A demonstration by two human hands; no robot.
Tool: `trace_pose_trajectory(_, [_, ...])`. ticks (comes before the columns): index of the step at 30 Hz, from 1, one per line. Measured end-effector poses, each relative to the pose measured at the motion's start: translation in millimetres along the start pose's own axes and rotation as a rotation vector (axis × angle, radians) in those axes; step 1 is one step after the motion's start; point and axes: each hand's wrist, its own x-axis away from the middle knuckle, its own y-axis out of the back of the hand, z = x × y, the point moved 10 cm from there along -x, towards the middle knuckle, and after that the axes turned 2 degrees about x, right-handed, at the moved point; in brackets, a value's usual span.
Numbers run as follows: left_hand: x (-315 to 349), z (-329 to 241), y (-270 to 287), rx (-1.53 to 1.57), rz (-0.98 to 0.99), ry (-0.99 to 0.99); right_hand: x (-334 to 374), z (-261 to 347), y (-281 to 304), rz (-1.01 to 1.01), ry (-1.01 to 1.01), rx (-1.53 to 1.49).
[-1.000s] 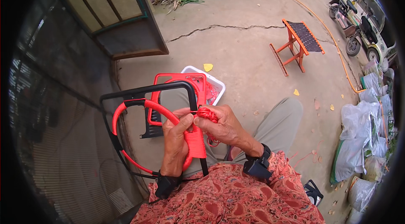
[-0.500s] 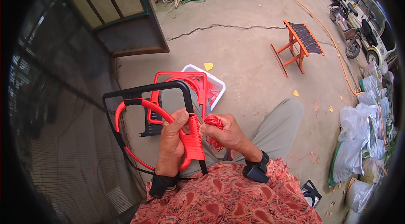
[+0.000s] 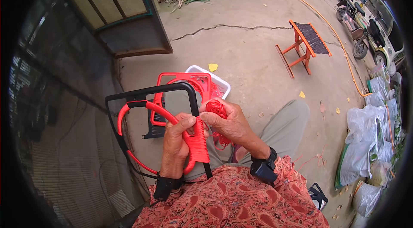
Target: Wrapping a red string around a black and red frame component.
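Observation:
A black frame with rounded corners stands tilted over my lap, and a red ring sits inside it. Red cord is wound in tight turns around the frame's right bar, binding it to the ring. My left hand is closed around the ring and bar, its thumb pressed beside the top turns. Opposite it, my right hand holds a bundle of loose red cord, with its thumb against the wound bar. The cord's path between my fingers is partly hidden.
Beyond my knees are a red frame and a white basin holding red cord. An orange folding stool stands farther right. Filled sacks line the right side, near a parked three-wheeler. A door opens at left.
My right hand has moved up and slightly left toward the top of the windings, bringing the cord bundle along. The left hand and the frame have barely shifted.

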Motion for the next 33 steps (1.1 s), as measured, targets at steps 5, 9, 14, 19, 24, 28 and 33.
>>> trace_pose_trajectory(5, [-1,1,2,-0.019,0.020,-0.044,-6,-7,-1,0.000,0.026,0.098])
trace_pose_trajectory(9, [-1,1,5,-0.035,-0.035,-0.045,-7,-29,3,-0.021,-0.029,0.043])
trace_pose_trajectory(14, [0,1,7,-0.042,-0.045,-0.019,-9,-16,4,-0.064,0.040,0.157])
trace_pose_trajectory(19, [-1,3,3,-0.064,-0.045,-0.021,-5,-16,6,-0.067,0.027,0.053])
trace_pose_trajectory(24, [-5,3,11,-0.024,-0.071,-0.050,12,-67,11,0.031,-0.291,-0.351])
trace_pose_trajectory(28, [-7,-1,23,-0.018,-0.078,-0.100,58,-101,17,0.127,-0.511,-0.539])
trace_pose_trajectory(33, [-11,1,43,0.030,-0.203,-0.077,97,-109,4,0.225,-0.349,-0.251])
